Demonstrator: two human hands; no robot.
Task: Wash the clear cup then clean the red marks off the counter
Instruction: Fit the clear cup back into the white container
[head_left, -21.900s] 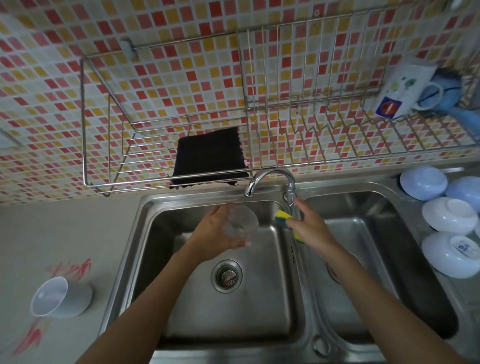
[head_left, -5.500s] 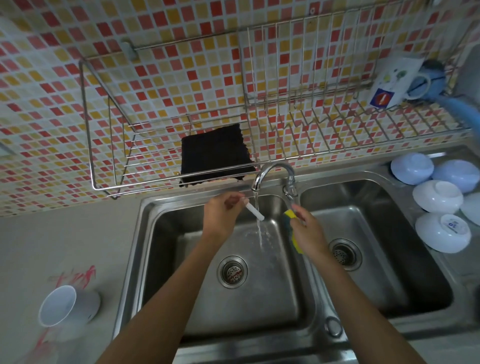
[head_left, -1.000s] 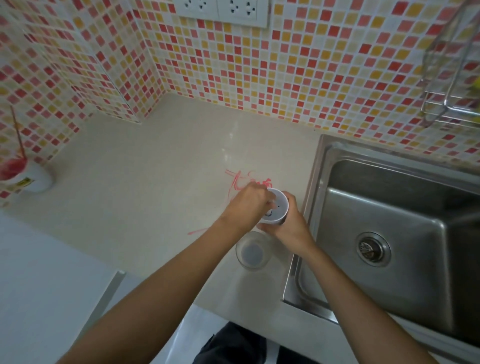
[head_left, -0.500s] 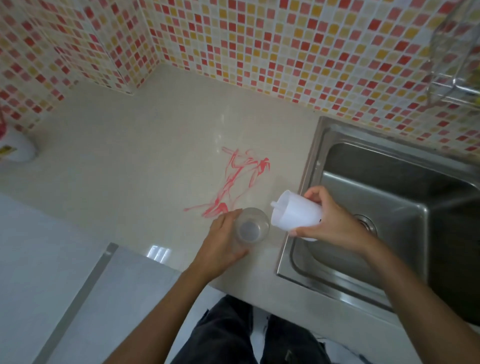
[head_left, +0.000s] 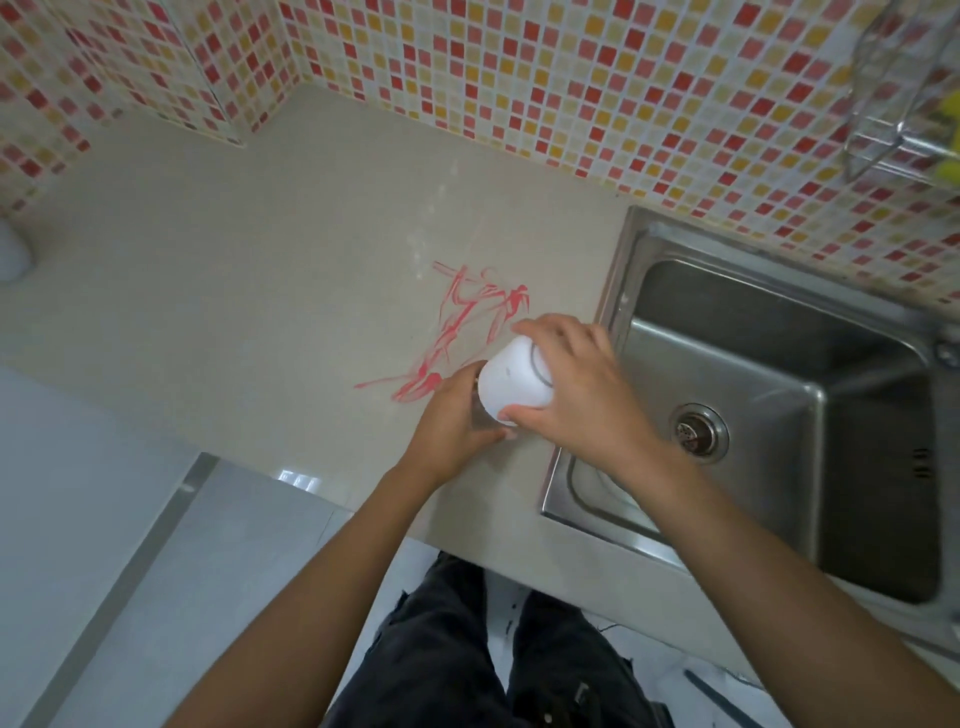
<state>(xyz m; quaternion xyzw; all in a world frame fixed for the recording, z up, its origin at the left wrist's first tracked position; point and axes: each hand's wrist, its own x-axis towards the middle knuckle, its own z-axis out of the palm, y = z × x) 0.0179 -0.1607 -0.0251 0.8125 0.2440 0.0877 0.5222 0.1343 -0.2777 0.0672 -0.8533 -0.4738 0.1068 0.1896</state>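
Note:
Red marks (head_left: 467, 332) streak the beige counter (head_left: 260, 291) just left of the steel sink (head_left: 779, 405). My left hand (head_left: 447, 426) grips the clear cup (head_left: 480, 418), which stands on the counter near the front edge and is mostly hidden. My right hand (head_left: 576, 395) holds a white plastic cup (head_left: 514, 384) upside down, directly over the clear cup and touching it. Both hands meet beside the lower end of the red marks.
A mosaic tile wall (head_left: 571, 93) runs behind the counter. A wire rack (head_left: 904, 93) hangs at the upper right. A white container (head_left: 13, 254) sits at the far left edge. The sink drain (head_left: 698, 431) lies right of my hands. Floor and my legs show below.
My right hand has brought the white cup leftwards from above the sink's rim and turned it bottom-up over the clear cup. My left hand has closed round the clear cup.

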